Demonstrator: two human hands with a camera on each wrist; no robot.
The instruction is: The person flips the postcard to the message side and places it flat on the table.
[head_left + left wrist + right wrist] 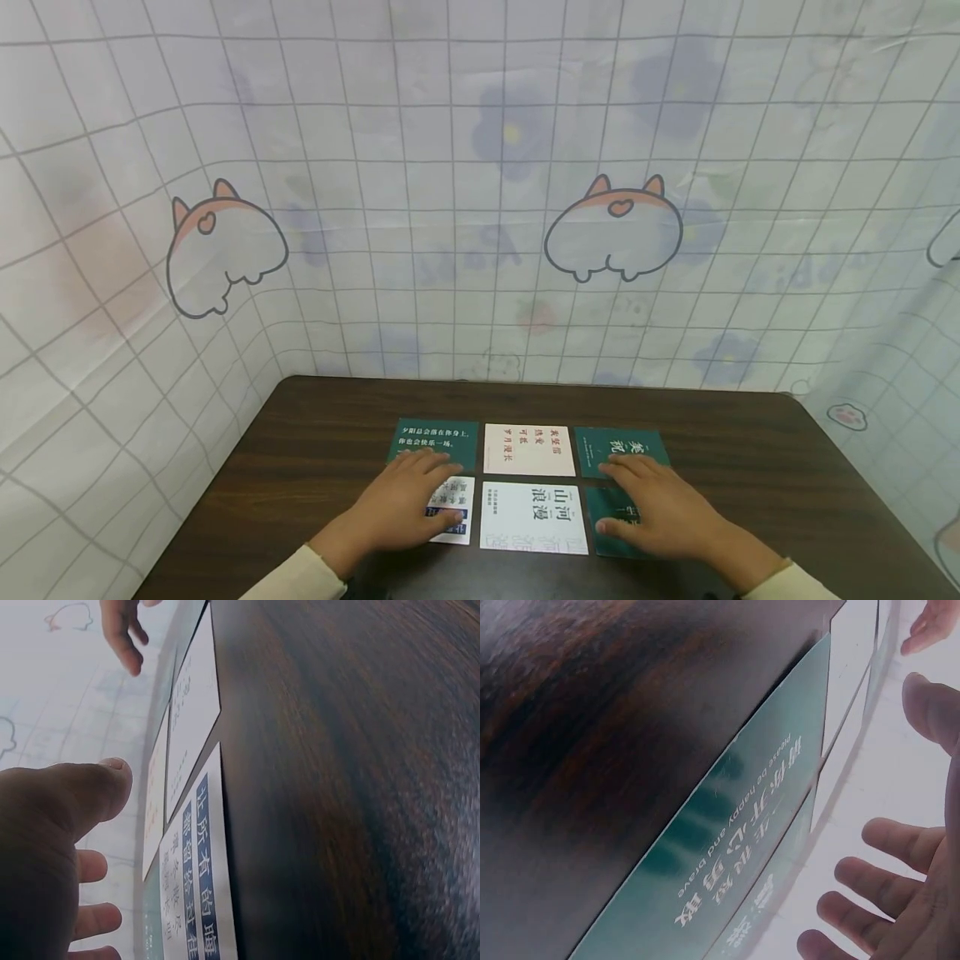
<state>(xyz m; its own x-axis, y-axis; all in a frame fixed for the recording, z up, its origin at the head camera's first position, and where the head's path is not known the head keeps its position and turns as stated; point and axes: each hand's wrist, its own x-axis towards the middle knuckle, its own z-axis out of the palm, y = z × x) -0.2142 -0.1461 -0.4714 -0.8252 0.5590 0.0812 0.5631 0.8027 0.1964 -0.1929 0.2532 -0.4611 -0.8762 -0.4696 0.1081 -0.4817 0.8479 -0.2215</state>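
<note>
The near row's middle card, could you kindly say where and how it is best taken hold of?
Probably pinch the white card by its near edge, coming from the near side: it lies flat, with other cards close on three sides but none along that edge.

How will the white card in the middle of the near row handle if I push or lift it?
The white card looks thin, so it is probably light and slides easily. Its straight, uncurled edges suggest it's fairly stiff. Lying flat on the table, it may be fiddly to lift.
</note>
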